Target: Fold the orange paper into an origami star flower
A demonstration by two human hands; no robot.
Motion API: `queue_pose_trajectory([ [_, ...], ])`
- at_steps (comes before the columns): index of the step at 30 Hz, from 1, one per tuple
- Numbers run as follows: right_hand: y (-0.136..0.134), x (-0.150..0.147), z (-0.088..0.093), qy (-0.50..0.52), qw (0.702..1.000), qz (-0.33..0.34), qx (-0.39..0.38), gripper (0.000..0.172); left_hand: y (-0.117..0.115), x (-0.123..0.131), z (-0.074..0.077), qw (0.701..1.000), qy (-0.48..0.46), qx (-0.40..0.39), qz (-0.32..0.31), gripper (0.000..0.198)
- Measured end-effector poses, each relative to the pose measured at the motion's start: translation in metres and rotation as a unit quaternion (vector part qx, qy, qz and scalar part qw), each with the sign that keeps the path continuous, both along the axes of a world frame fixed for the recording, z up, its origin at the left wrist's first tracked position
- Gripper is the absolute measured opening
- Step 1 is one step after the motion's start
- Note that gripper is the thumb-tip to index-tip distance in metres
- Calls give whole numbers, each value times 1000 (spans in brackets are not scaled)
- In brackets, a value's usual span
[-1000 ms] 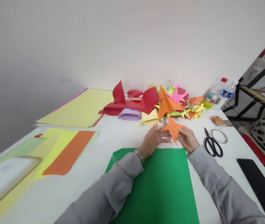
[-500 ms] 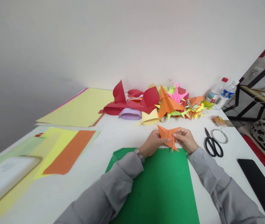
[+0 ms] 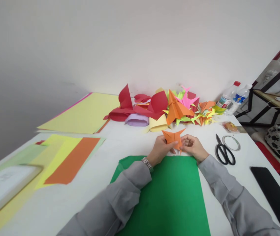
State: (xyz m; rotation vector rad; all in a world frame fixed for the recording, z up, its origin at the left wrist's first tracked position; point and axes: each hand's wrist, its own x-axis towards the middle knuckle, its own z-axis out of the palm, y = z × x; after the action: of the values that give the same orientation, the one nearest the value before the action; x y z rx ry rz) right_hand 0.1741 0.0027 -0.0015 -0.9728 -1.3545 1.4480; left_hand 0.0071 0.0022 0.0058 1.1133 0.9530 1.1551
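Note:
An orange folded paper plane (image 3: 173, 137) with pointed wing tips is held up over the far edge of a green paper sheet (image 3: 174, 193). My left hand (image 3: 160, 149) grips it from the left, thumb across its face and fingers behind. At its right side, near the narrow tail, my right hand (image 3: 192, 146) pinches the paper between thumb and curled fingers. The tail is seen nearly edge-on, and the fingertips behind the plane are hidden.
Behind lies a pile of folded paper pieces (image 3: 179, 108) with two bottles (image 3: 238, 98). To the right are black-handled scissors (image 3: 225, 152), a tape roll (image 3: 231, 143) and a black flat object (image 3: 272, 196). Coloured paper sheets (image 3: 73, 160) and a white box (image 3: 7, 186) lie left.
The paper plane has tilted and shifted slightly left and up, its tail now turned nearly edge-on. My right hand has moved a little left, its fingers more curled.

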Motion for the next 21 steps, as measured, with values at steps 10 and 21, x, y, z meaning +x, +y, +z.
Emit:
queue_pose_trajectory([
  [10,2,2,-1,8,1000,21,-11,32,2,-2,0,1000,11,-5,-25,26],
  [21,1,3,3,41,997,47,-34,35,3,-5,0,990,-82,-69,-96,30],
])
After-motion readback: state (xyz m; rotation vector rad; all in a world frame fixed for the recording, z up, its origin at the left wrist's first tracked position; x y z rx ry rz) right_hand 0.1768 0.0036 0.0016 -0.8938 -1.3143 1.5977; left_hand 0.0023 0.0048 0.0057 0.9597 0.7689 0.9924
